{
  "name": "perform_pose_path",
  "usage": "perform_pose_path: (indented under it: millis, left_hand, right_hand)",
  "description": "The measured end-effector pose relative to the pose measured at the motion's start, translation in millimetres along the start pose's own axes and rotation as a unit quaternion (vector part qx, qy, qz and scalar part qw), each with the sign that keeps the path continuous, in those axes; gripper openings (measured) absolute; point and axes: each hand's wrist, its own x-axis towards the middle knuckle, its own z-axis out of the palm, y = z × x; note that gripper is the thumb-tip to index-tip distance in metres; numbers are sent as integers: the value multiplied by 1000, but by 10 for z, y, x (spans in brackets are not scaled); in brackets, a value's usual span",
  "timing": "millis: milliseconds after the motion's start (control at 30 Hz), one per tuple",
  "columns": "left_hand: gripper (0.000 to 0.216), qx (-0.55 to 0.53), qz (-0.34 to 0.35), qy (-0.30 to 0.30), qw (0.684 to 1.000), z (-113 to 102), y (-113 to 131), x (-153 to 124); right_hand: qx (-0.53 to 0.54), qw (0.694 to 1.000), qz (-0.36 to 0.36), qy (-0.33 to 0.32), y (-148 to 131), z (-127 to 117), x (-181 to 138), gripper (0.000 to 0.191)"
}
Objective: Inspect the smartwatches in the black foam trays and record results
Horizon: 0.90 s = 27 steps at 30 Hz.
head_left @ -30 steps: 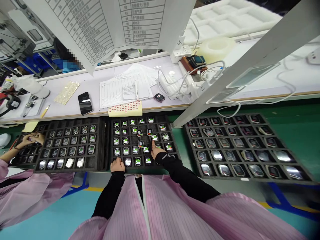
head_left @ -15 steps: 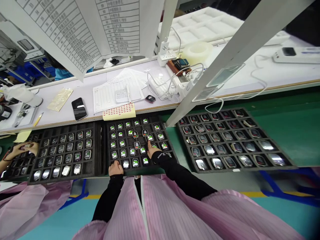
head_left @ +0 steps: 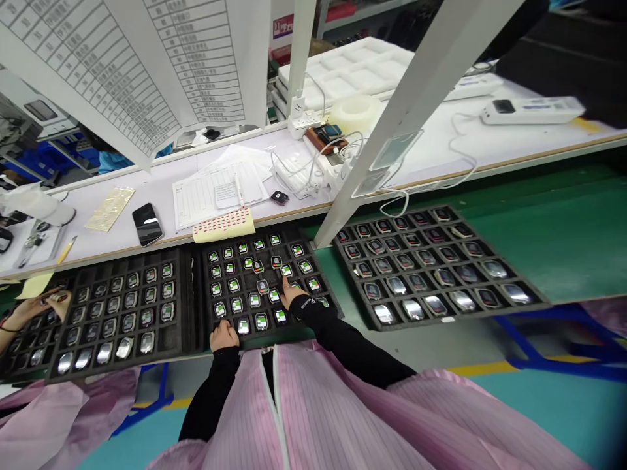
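A black foam tray (head_left: 248, 282) in front of me holds rows of square smartwatches, many with white-and-green lit screens. My left hand (head_left: 225, 335) is at the tray's front left corner, fingers curled over its edge. Over the right side, my right hand (head_left: 292, 295) stretches its index finger to a lit smartwatch (head_left: 287, 269), seemingly touching its lower edge; the other fingers are partly hidden. Three watches with darker screens lie around the tray's middle, among them one dark watch (head_left: 263, 287) left of that fingertip.
A second watch tray (head_left: 445, 320) lies to the right, and stacked trays (head_left: 189, 307) stand left. Farther left, another person's hands (head_left: 29, 312) hold a small item. The shelf behind carries a phone (head_left: 147, 224), papers (head_left: 196, 202) and cables. A slanted white post (head_left: 386, 124) rises at the right.
The camera view has turned, shifting the right-hand tray and shelf leftward in the picture. Both my hands keep nearly the same places on the middle tray.
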Motion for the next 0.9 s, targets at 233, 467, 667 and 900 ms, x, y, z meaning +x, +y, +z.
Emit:
perform_pose_path:
  millis: [233,467,667,900]
  left_hand:
    - [3,-7,12,36,999,53,-36,34]
    - [16,-2,45,71,996,24,7,8]
    - [20,-3,45,74,996,-13,24,31]
    - [13,-4,22,102,995,74,47,112]
  right_hand:
    - [79,992,39,90,382,-31,-243,50]
    - [91,974,156,140,1097,-33,-520,42]
    - [160,961,142,174,1207,272,-718,40]
    - [202,950,107,213,1149,584,-822,49]
